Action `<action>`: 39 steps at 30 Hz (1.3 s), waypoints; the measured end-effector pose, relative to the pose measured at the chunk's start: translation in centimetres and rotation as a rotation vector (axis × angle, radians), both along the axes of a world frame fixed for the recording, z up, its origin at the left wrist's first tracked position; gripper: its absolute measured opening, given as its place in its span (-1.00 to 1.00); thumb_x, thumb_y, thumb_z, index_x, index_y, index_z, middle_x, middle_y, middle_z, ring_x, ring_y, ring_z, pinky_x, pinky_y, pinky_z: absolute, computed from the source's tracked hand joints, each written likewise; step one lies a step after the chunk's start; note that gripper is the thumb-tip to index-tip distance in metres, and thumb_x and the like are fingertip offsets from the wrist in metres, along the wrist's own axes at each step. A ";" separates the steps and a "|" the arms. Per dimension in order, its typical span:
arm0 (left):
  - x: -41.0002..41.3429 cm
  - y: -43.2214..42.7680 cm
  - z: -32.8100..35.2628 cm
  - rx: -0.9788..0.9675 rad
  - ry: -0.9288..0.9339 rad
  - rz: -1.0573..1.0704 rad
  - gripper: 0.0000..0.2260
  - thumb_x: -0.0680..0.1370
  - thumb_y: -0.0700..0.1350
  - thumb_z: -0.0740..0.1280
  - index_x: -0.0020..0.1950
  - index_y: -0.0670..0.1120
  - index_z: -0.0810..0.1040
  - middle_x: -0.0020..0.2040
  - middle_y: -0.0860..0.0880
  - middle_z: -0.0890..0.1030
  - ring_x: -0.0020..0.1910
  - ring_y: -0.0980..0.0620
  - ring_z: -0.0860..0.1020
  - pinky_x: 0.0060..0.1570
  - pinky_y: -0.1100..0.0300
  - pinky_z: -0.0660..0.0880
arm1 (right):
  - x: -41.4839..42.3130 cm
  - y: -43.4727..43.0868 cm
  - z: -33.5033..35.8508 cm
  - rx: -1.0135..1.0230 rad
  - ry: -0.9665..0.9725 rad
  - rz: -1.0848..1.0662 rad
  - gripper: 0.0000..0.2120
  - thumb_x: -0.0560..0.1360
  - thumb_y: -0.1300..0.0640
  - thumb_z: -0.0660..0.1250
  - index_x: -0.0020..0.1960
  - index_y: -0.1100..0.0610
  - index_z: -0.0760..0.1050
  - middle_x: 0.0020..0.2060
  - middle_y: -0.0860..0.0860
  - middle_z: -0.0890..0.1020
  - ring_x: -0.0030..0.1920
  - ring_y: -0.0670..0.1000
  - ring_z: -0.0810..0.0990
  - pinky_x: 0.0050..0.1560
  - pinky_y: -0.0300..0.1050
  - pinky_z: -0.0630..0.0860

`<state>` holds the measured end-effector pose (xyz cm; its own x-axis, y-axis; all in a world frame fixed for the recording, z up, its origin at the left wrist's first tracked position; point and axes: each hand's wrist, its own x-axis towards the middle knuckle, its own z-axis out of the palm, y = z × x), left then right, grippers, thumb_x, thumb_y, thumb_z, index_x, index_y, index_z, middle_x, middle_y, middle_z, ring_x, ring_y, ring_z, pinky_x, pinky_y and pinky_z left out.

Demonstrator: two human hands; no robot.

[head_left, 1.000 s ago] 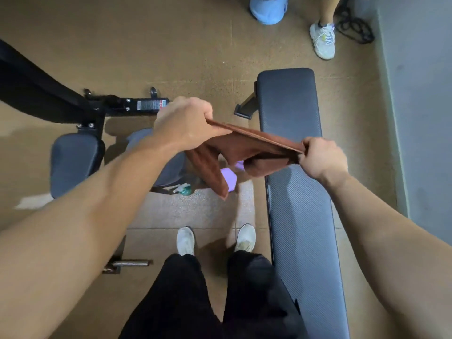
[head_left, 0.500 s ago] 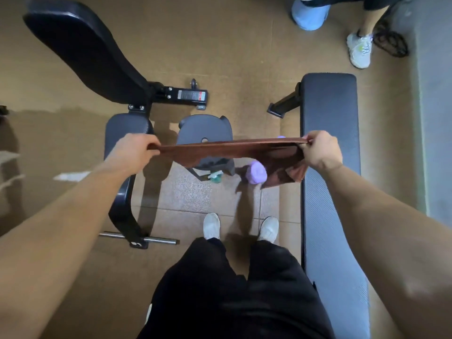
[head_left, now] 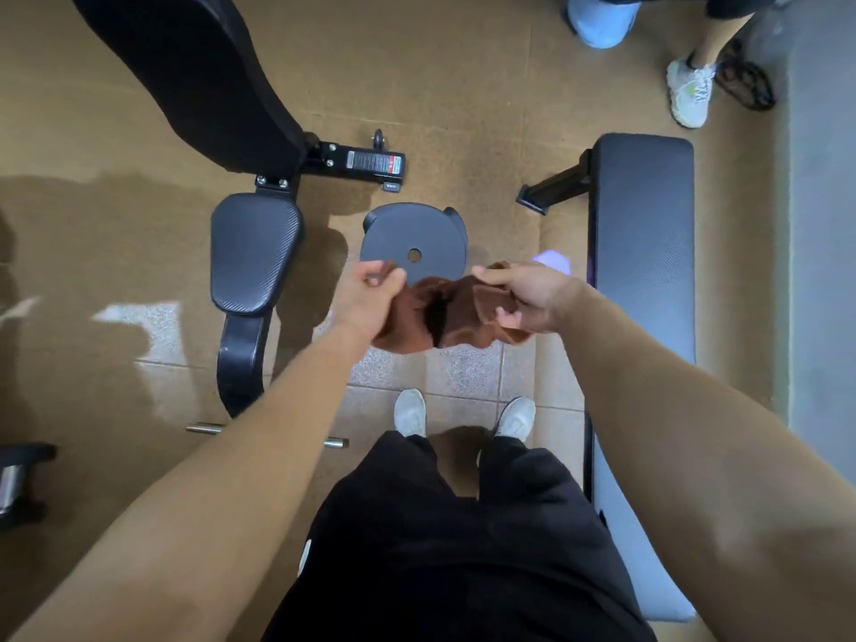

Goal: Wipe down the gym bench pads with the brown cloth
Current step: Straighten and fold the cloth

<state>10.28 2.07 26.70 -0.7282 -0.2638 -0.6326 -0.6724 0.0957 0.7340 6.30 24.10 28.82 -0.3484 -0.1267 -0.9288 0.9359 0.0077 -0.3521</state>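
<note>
- Your left hand [head_left: 376, 296] and right hand [head_left: 528, 298] each clutch the bunched brown cloth [head_left: 444, 317], held in mid-air.
- The long dark padded flat bench [head_left: 644, 252] lies just right of it.

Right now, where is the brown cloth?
In the head view the brown cloth is bunched up mid-air between the left hand and right hand, just in front of the round weight plate.

Rumpled brown terry cloth [head_left: 444, 312], bunched in folds, held mid-air. Long flat black textured bench pad [head_left: 644, 252] to right; smaller black seat pad [head_left: 254, 252] left, bare.
</note>
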 end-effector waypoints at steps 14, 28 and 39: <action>-2.4 2.5 3.8 0.150 0.099 -0.217 -0.76 0.66 -0.24 0.21 0.33 -0.16 0.38 0.26 -0.18 0.55 0.20 -0.08 0.60 0.13 -0.01 0.61 | -3.8 -2.7 1.1 -0.385 0.160 -0.036 -0.57 0.41 0.52 0.34 0.25 0.29 0.50 -0.06 0.22 0.70 -0.06 0.15 0.73 -0.09 -0.05 0.68; -4.6 6.0 4.7 -0.524 0.232 -0.743 -0.82 0.64 -0.12 0.26 0.18 -0.01 0.60 -0.14 -0.02 0.73 -0.19 0.02 0.67 -0.19 0.29 0.52 | -6.3 -0.5 -1.9 -0.217 -0.126 -0.198 -0.90 0.55 0.22 0.30 0.04 0.22 0.54 -0.27 0.10 0.65 -0.38 0.02 0.69 -0.36 -0.11 0.67; -6.7 -0.3 9.7 -0.504 0.159 -0.941 -0.79 0.60 -0.13 0.34 0.14 0.11 0.70 0.05 0.12 0.71 0.05 0.13 0.61 0.15 0.17 0.51 | -4.1 0.6 -8.9 0.560 0.026 0.532 -0.88 0.29 0.15 0.43 -0.23 0.19 0.55 -0.47 0.10 0.58 -0.52 0.08 0.54 -0.46 -0.17 0.55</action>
